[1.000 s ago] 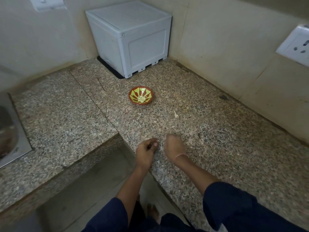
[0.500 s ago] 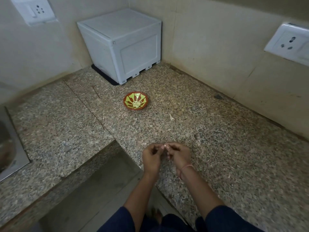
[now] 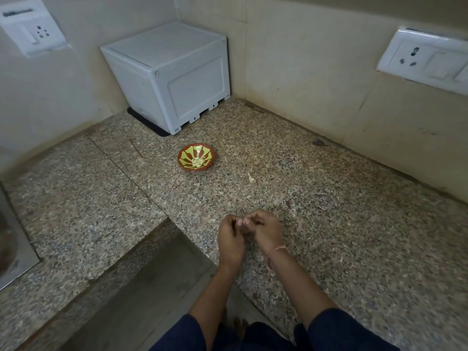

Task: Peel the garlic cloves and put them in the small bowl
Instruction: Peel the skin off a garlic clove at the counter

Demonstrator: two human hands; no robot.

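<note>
- Where two beige walls (image 3: 304, 59) meet in a corner, a speckled granite counter (image 3: 329, 224) wraps in an L, with a notch of floor (image 3: 141, 300) cut into its near edge.
- White plastic box (image 3: 172, 72) sits upright in the far corner of the counter, on a black mat (image 3: 147, 124) that sticks out at its left base.
- Steel sink (image 3: 15, 249) cut off at the left edge of the view, only a part visible.
- Right wall socket plate (image 3: 425, 59) is mounted above the counter; left wall socket plate (image 3: 33, 29) at top left.
- Both forearms reach in from the bottom, dark blue sleeves (image 3: 342, 330) pushed up.
- Left hand (image 3: 231, 240) and right hand (image 3: 267, 233) are together over the near counter edge, fingers curled, fingertips meeting.
- Small bowl (image 3: 186, 156), red-brown with yellow-green stripes, stands on the counter between the box and the hands, well apart from both. A pale lump at its centre: cannot tell whether cloves or paint.
- Thin pink thread band (image 3: 276, 252) on the right wrist.
- Scrap of pale peel (image 3: 251, 178) lies on the counter, right of the bowl and nearer the hands.
- Garlic clove (image 3: 240, 222): a small pale bit pinched between the fingertips of both hands, mostly hidden, peeled or not unclear.
</note>
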